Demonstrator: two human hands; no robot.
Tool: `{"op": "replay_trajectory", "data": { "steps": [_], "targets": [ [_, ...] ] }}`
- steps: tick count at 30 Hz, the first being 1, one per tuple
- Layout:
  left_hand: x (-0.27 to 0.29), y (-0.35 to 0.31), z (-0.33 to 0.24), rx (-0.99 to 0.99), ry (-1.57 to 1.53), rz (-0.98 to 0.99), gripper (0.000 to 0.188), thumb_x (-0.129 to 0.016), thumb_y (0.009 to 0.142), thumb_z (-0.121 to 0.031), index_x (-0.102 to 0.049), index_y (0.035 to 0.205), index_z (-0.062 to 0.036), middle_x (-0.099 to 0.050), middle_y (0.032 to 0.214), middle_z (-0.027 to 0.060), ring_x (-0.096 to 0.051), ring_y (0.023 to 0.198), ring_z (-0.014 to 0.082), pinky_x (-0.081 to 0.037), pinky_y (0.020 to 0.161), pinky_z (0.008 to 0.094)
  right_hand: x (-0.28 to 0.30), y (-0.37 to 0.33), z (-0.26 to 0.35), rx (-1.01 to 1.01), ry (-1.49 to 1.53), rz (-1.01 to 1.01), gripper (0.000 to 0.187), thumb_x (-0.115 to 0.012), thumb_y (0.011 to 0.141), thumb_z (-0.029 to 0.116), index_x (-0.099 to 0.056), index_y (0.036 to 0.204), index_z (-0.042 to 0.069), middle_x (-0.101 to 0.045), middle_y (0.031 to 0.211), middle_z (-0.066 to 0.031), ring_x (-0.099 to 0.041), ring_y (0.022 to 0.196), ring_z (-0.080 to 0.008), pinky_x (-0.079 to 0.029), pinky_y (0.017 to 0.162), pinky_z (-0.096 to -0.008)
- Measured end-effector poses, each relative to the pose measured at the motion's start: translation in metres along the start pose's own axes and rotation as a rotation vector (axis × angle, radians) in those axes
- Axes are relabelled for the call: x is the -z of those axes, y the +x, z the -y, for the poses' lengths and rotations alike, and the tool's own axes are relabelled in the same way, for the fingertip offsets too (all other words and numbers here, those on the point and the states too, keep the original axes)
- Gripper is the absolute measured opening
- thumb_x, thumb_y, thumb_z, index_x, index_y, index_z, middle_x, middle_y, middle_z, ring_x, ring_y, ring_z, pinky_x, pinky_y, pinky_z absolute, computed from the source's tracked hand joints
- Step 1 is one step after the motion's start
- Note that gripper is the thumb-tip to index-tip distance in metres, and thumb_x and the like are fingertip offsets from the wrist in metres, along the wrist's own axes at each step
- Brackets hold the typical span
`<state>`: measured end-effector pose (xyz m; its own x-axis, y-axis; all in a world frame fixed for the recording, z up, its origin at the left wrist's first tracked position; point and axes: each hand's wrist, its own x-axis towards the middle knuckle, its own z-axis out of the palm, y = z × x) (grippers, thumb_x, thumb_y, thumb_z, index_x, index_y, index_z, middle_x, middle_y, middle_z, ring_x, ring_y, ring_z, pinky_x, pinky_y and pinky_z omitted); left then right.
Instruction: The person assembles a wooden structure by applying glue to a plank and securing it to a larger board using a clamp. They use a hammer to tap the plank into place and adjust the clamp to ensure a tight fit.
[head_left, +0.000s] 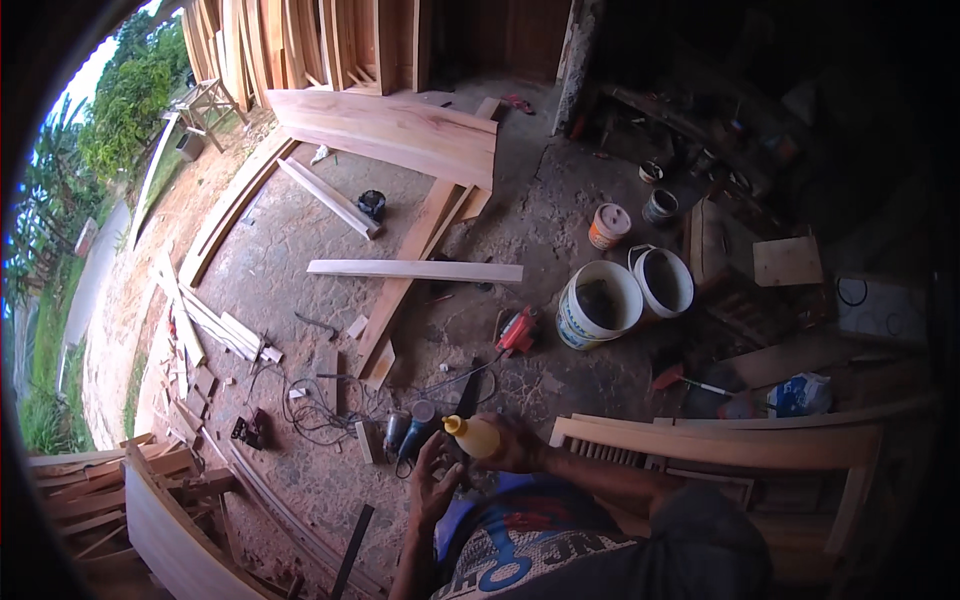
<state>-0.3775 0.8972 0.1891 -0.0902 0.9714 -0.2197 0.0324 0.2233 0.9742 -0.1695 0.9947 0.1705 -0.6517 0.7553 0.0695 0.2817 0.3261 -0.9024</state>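
In front of my body, my right hand (517,447) is closed round a yellow squeeze bottle (477,438), whose yellow nozzle tip points to the left. My left hand (436,482) is just below and left of that tip, palm up, with its fingers apart and nothing visible in them. Beyond my hands, power tools (420,418) lie on the floor among tangled cables (320,405). A dark strip (467,388) extends away from the bottle. Farther off, a pale planed board (415,270) rests across a longer plank (395,300).
Two white buckets (572,325) stand to the right, near a red power tool (518,330). A wide wooden panel (390,128) leans at the back. Wood offcuts (215,325) lie left, stacked timber (100,500) at lower left, and a slatted wooden frame (720,443) close on the right.
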Motion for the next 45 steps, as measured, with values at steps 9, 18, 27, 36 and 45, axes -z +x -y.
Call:
{"op": "replay_trajectory", "data": {
  "steps": [9,18,27,36,45],
  "targets": [
    [-0.085,0.117,-0.055,-0.057,0.078,-0.135,0.067,-0.081,0.075,-0.024,-0.044,0.127,-0.0037,-0.063,0.108,0.0152,-0.066,0.099,0.0260,-0.055,0.087,0.0397,0.045,0.050,-0.047,0.108,0.080,-0.100,0.078,-0.082,0.079,0.014,-0.034,0.140,0.001,-0.047,0.128,-0.0185,-0.055,0.121,-0.0358,-0.051,0.100,-0.0418],
    [-0.053,0.104,-0.070,-0.153,0.464,0.043,0.088,-0.073,0.086,-0.034,-0.027,0.155,-0.0045,-0.027,0.159,0.0273,-0.035,0.143,0.0432,-0.037,0.115,0.0455,0.057,0.049,-0.038,-0.129,0.599,-0.042,0.069,-0.083,0.072,0.010,-0.044,0.128,0.004,-0.058,0.114,-0.0116,-0.064,0.099,-0.0247,-0.061,0.075,-0.0361],
    [-0.008,-0.044,0.001,0.242,0.458,-0.544,0.063,-0.067,0.089,-0.044,-0.054,0.138,-0.0064,-0.065,0.126,0.0206,-0.061,0.119,0.0379,-0.048,0.101,0.0470,-0.009,0.104,-0.052,0.037,0.123,0.292,0.067,-0.084,0.075,0.015,-0.045,0.129,0.003,-0.058,0.112,-0.0119,-0.064,0.096,-0.0252,-0.059,0.073,-0.0358],
    [-0.013,-0.247,0.094,0.567,0.102,-1.285,0.060,-0.065,0.088,-0.043,-0.057,0.133,-0.0042,-0.065,0.122,0.0246,-0.063,0.113,0.0411,-0.050,0.096,0.0493,-0.085,0.135,-0.042,0.177,-0.054,0.412,0.066,-0.084,0.078,0.019,-0.045,0.129,0.003,-0.059,0.111,-0.0122,-0.064,0.093,-0.0257,-0.058,0.071,-0.0355],
    [0.048,-0.314,0.118,0.418,-0.287,-1.146,0.066,-0.075,0.087,-0.036,-0.053,0.139,-0.0039,-0.065,0.128,0.0224,-0.063,0.119,0.0368,-0.050,0.100,0.0420,-0.206,0.078,0.071,-0.013,0.105,0.725,0.070,-0.086,0.075,0.019,-0.044,0.130,0.007,-0.059,0.109,-0.0074,-0.063,0.095,-0.0195,-0.055,0.082,-0.0356]
  ]
}}
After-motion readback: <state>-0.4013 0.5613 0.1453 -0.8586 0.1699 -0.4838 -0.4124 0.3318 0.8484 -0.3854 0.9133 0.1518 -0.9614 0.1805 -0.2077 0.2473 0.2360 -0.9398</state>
